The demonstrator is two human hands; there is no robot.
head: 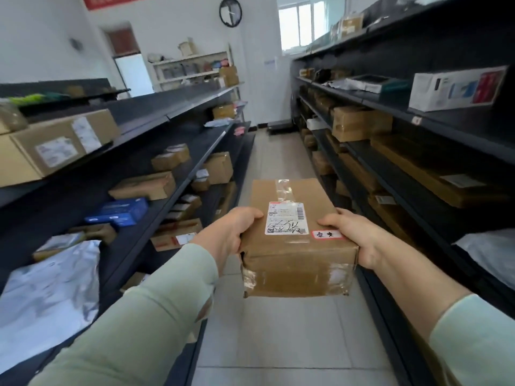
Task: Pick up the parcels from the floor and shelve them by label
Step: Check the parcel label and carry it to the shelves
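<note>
I hold a brown cardboard parcel (pixel 295 260) in front of me, above the aisle floor. It is taped, with a white shipping label (pixel 285 218) on top and a small red-edged sticker (pixel 326 234) with handwriting beside it. My left hand (pixel 231 232) grips the parcel's left edge, thumb on top. My right hand (pixel 354 235) grips its right edge, thumb next to the sticker. Both sleeves are pale green.
Dark metal shelving (pixel 178 168) runs along the left with several cardboard boxes, a blue box (pixel 119 211) and a silver mailer bag (pixel 47 296). Shelving on the right (pixel 390 107) holds boxes and a white carton (pixel 457 89). A tiled aisle (pixel 278 330) runs between them to a white shelf.
</note>
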